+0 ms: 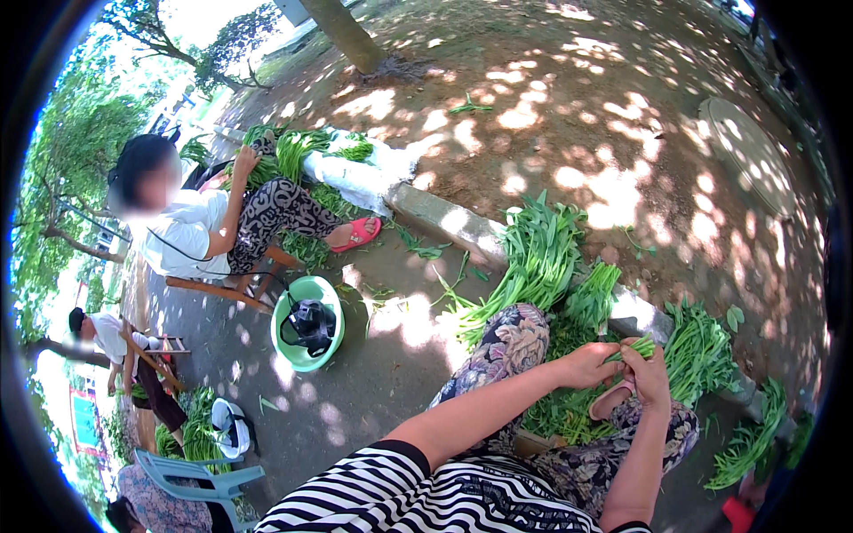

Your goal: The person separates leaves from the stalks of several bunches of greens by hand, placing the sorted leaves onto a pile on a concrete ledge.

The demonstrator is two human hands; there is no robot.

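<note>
In front of my lap, my left hand (588, 365) and my right hand (649, 377) meet around a small bunch of green vegetable stems (636, 350). The fingers of both hands are closed on it, and its cut ends poke up between them. Just beyond my hands, a tied-looking bundle of greens (595, 298) leans near the kerb. A large heap of long leafy greens (538, 253) lies left of it, and another pile (697, 355) rests to the right. Loose leaves (569, 413) cover the ground under my hands, around my sandalled foot (611, 400).
A concrete kerb (449, 222) runs past the greens, with dirt beyond. To the left stands a light green basin (332, 342) holding a black bag. A co-worker (182, 222) sits on a wooden chair handling greens. Farther off are a blue plastic chair (191, 475) and other people.
</note>
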